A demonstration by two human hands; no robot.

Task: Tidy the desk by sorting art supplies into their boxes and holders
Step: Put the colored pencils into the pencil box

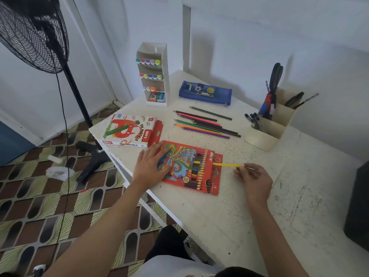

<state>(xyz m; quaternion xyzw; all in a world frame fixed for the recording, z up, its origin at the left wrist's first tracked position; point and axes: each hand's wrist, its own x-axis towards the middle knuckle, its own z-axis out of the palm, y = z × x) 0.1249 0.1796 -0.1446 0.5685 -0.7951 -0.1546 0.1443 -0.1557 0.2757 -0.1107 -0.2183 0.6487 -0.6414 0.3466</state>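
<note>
A red colour pencil box (207,177) lies flat near the desk's front edge, its right end open. My left hand (151,166) presses flat on the box's left part with straight fingers. My right hand (252,177) pinches the end of a yellow pencil (227,164), whose tip is inside the box's open end. Several loose coloured pencils (205,123) lie behind the box. An oil pastels box (129,130) sits at the left with its red flap open.
A white marker holder (154,74) stands at the back, a blue pencil case (205,92) beside it. A beige pen organiser (271,120) with scissors and pens stands at the right. A dark object (359,206) sits at the right edge. A black fan (34,33) stands left of the desk.
</note>
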